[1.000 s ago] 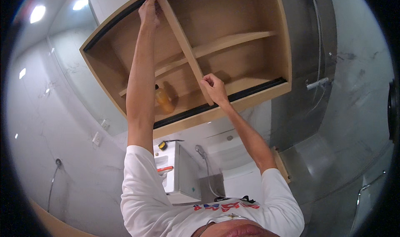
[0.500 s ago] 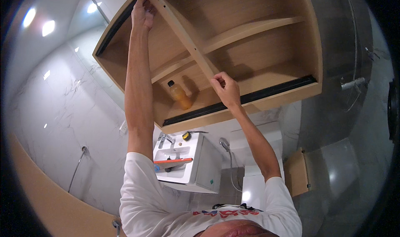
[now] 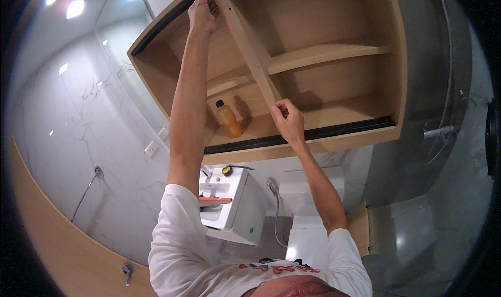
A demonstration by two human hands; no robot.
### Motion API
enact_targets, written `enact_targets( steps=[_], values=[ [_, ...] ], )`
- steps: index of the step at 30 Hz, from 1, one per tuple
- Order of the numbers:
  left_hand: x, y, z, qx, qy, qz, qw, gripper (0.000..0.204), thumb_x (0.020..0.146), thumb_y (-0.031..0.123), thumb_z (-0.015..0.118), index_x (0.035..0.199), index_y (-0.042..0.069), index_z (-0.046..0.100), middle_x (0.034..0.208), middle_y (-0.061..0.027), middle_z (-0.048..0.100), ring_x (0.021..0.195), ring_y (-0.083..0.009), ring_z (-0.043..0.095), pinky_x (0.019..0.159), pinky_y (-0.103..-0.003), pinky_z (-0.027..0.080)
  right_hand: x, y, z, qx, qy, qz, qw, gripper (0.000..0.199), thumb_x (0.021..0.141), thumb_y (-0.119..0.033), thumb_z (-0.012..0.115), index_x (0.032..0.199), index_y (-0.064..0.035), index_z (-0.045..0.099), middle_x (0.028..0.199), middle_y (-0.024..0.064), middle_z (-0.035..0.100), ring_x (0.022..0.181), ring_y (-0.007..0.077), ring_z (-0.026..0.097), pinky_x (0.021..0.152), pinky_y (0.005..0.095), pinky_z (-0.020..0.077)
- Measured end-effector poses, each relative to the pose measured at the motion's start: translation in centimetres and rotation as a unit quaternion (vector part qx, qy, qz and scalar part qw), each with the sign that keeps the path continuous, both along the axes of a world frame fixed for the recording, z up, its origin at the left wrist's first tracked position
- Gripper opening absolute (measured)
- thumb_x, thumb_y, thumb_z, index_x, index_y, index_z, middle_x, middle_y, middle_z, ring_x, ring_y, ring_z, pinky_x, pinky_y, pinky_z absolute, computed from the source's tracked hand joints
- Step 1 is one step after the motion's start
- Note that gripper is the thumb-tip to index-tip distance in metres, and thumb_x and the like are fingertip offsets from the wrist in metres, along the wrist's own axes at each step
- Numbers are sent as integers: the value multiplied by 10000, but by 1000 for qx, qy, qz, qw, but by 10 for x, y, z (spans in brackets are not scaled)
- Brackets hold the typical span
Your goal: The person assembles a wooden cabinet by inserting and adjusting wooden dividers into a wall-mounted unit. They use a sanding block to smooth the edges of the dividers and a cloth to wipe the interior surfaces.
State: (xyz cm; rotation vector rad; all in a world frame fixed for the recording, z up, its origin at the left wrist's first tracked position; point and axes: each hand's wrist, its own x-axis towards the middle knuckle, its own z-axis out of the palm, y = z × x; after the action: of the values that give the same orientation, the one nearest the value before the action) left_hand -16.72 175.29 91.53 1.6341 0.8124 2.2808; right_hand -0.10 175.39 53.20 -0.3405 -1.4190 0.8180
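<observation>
Long pale wooden upright strip (image 3: 249, 49), one, across front of open pale wooden wall cabinet (image 3: 360, 139), slanting in view
Left hand (image 3: 203, 12) at strip's upper end; cannot tell whether fingers clasp it
Right hand (image 3: 290, 122) pinching strip's lower part, thumb near bent forefinger
Best, probably: steady both ends evenly, keep strip square to straight black rails (image 3: 349, 129)
Counts, left to right: two rails visible, one clear black-capped bottle of orange liquid (image 3: 229, 120), two pale wooden shelf sections (image 3: 329, 55)

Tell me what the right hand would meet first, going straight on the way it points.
The wooden strip at the front of the cabinet; the right hand appears to touch it, though depth is unclear.
</observation>
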Motion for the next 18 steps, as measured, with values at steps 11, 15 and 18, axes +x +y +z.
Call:
enact_targets(
  steps=[11, 15, 18],
  values=[
    [5, -2, 1, -2, 25, 36, 999, 271, 916, 262, 764, 1036, 30, 690, 952, -84, 722, 893, -201, 702, 834, -363, 564, 6, -5, 1, 1, 3, 10, 1000, 196, 941, -202, 700, 969, -10, 673, 802, 70, 696, 729, 143, 640, 694, 313, 525],
    [-13, -19, 3, 36, 94, 80, 992, 181, 960, 264, 691, 936, 89, 730, 808, 7, 675, 728, -102, 597, 654, -259, 481, 6, -25, 6, 4, 0, 32, 999, 173, 940, -188, 706, 973, -20, 678, 803, 59, 695, 736, 130, 636, 700, 304, 525],
    [28, -66, 3, 69, 113, 63, 989, 175, 979, 267, 674, 935, 102, 710, 817, 11, 664, 736, -103, 598, 653, -254, 478, 19, -35, 9, 12, 0, 38, 999, 166, 944, -187, 704, 967, -24, 685, 805, 37, 693, 749, 112, 630, 706, 292, 521]
  ],
)
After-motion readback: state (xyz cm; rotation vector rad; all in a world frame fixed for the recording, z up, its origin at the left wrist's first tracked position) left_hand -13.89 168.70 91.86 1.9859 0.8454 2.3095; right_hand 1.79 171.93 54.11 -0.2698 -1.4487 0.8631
